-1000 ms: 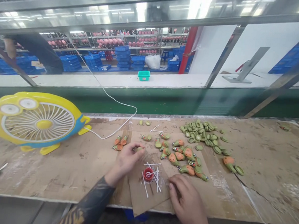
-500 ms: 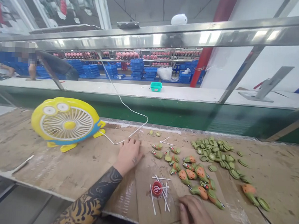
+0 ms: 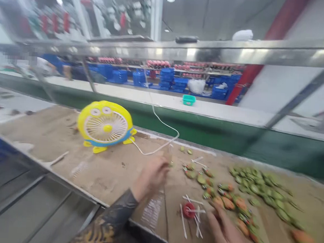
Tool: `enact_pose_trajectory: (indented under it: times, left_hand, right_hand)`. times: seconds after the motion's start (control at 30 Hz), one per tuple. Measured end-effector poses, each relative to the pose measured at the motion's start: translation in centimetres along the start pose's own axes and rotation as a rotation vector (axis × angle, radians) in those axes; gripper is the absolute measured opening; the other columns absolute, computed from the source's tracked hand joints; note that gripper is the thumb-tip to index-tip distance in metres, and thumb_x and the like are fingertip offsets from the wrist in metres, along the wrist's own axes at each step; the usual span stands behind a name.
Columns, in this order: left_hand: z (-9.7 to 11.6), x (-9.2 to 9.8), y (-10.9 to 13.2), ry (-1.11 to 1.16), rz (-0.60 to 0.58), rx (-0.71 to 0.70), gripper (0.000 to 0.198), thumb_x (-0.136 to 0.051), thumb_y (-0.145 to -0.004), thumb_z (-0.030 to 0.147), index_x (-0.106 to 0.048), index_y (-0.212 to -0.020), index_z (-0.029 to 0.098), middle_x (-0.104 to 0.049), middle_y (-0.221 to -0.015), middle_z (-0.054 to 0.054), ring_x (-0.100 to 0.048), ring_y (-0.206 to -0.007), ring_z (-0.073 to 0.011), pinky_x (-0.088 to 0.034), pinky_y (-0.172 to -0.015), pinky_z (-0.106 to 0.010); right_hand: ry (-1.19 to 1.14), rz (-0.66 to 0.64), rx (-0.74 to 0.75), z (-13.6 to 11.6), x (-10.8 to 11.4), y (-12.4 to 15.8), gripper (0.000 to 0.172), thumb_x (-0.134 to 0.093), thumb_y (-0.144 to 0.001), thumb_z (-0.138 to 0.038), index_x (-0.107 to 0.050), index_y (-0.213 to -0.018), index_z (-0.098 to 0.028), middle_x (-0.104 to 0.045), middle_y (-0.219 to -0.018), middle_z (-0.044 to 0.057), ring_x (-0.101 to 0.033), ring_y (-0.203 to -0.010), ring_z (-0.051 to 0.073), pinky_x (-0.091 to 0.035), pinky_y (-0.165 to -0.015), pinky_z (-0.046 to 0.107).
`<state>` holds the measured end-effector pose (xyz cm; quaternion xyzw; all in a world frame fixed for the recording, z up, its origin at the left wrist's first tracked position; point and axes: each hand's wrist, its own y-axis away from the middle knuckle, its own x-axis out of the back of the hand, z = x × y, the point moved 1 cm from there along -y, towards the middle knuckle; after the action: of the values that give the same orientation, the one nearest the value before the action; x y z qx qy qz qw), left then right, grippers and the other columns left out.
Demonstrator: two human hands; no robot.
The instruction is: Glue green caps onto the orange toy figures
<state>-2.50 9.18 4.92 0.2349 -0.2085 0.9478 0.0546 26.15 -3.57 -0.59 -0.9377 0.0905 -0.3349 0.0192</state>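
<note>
My left hand (image 3: 152, 175), at the end of a tattooed forearm, is raised over the cardboard left of the small figures; its fingers are smeared by motion, so whether they hold anything is unclear. My right hand (image 3: 228, 230) is at the lower right, thumb and forefinger apart, nothing visible between them. Its fingertips are beside an orange-and-green painted piece (image 3: 228, 203), one of several in a cluster; contact is unclear. Left of that hand, a small red cup (image 3: 189, 210) has cotton swabs (image 3: 183, 221) in and around it. Further right lies a pile of green oval pieces (image 3: 256, 181).
A yellow-and-blue cartoon fan (image 3: 107, 127) stands at the left, its white cord (image 3: 165, 125) running up to the metal rail (image 3: 203, 53). A teal basket (image 3: 189, 100) sits on the white ledge behind the green strip. Blue crates (image 3: 166, 78) and people are beyond.
The view has swung left, so things appear farther right. My left hand has lifted from lying flat on the cardboard. My right hand has moved closer to the painted pieces.
</note>
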Motion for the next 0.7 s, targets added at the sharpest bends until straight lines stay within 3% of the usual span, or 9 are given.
enact_pose_trajectory:
  times: [0.07, 0.13, 0.23, 0.33, 0.4, 0.47, 0.57, 0.7]
  left_hand:
    - [0.3, 0.5, 1.2, 0.227, 0.049, 0.088, 0.018, -0.065, -0.092, 0.029, -0.07, -0.108, 0.022, -0.076, -0.108, -0.01, -0.069, -0.089, -0.0229, -0.056, -0.079, -0.037]
    - [0.4, 0.9, 2.4, 0.42, 0.088, 0.188, 0.025, -0.07, -0.092, 0.039, -0.069, -0.109, 0.022, -0.076, -0.11, -0.009, -0.066, -0.079, -0.0182, -0.054, -0.068, -0.03]
    - [0.3, 1.1, 4.1, 0.626, 0.14, 0.345, 0.032, -0.077, -0.089, 0.047, -0.074, -0.104, 0.019, -0.076, -0.102, -0.007, -0.06, -0.072, -0.0115, -0.05, -0.065, -0.022]
    - [0.2, 0.7, 5.3, 0.776, 0.179, 0.475, 0.042, -0.084, -0.082, 0.052, -0.079, -0.107, 0.018, -0.073, -0.093, -0.003, -0.053, -0.064, -0.0063, -0.048, -0.06, -0.018]
    - [0.4, 0.3, 5.9, 0.852, 0.183, 0.526, 0.048, -0.088, -0.076, 0.053, -0.08, -0.109, 0.019, -0.07, -0.09, -0.002, -0.056, -0.064, -0.0065, -0.05, -0.06, -0.018]
    - [0.8, 0.0, 6.3, 0.931, 0.159, 0.579, 0.052, -0.09, -0.074, 0.052, -0.078, -0.114, 0.02, -0.071, -0.092, -0.002, -0.066, -0.073, -0.0118, -0.056, -0.065, -0.023]
    - [1.5, -0.3, 7.0, 1.066, 0.081, 0.678, 0.057, -0.094, -0.072, 0.045, -0.074, -0.121, 0.023, -0.075, -0.109, -0.007, -0.074, -0.081, -0.0197, -0.062, -0.071, -0.032]
    - [1.6, -1.1, 7.9, 1.15, 0.002, 0.759, 0.052, -0.094, -0.073, 0.039, -0.076, -0.118, 0.02, -0.072, -0.133, -0.014, -0.073, -0.077, -0.0149, -0.06, -0.07, -0.028]
  right_hand:
    - [-0.056, -0.058, -0.04, -3.2, 0.0, -0.4, 0.045, -0.055, -0.093, -0.055, -0.077, -0.116, -0.022, -0.08, -0.118, 0.012, -0.075, -0.109, 0.032, -0.06, -0.095, 0.043]
    - [-0.108, -0.108, -0.055, -5.1, -0.5, -1.0, 0.037, -0.056, -0.093, -0.047, -0.077, -0.106, -0.02, -0.081, -0.108, 0.012, -0.076, -0.098, 0.03, -0.06, -0.089, 0.041]
    - [-0.118, -0.154, -0.048, -6.3, -1.1, -1.2, 0.028, -0.056, -0.094, -0.038, -0.078, -0.099, -0.021, -0.082, -0.097, 0.008, -0.076, -0.09, 0.026, -0.06, -0.081, 0.035]
    - [-0.109, -0.192, -0.003, -6.8, -1.3, -1.0, 0.025, -0.058, -0.094, -0.034, -0.08, -0.098, -0.023, -0.082, -0.101, 0.006, -0.076, -0.096, 0.024, -0.059, -0.087, 0.034]
    - [-0.086, -0.192, 0.033, -6.8, -1.2, -0.9, 0.024, -0.059, -0.094, -0.032, -0.08, -0.098, -0.023, -0.082, -0.105, 0.007, -0.075, -0.101, 0.025, -0.057, -0.093, 0.037]
    - [-0.051, -0.17, 0.063, -6.7, -1.0, -1.0, 0.025, -0.058, -0.096, -0.032, -0.08, -0.1, -0.022, -0.082, -0.106, 0.009, -0.074, -0.102, 0.027, -0.055, -0.095, 0.041]
    - [-0.011, -0.145, 0.102, -6.5, -1.0, -1.0, 0.027, -0.055, -0.099, -0.032, -0.079, -0.104, -0.021, -0.081, -0.107, 0.011, -0.073, -0.102, 0.028, -0.055, -0.093, 0.043]
    - [0.01, -0.181, 0.159, -6.5, -1.0, -0.9, 0.025, -0.055, -0.1, -0.03, -0.079, -0.098, -0.023, -0.081, -0.104, 0.008, -0.074, -0.099, 0.025, -0.056, -0.091, 0.038]
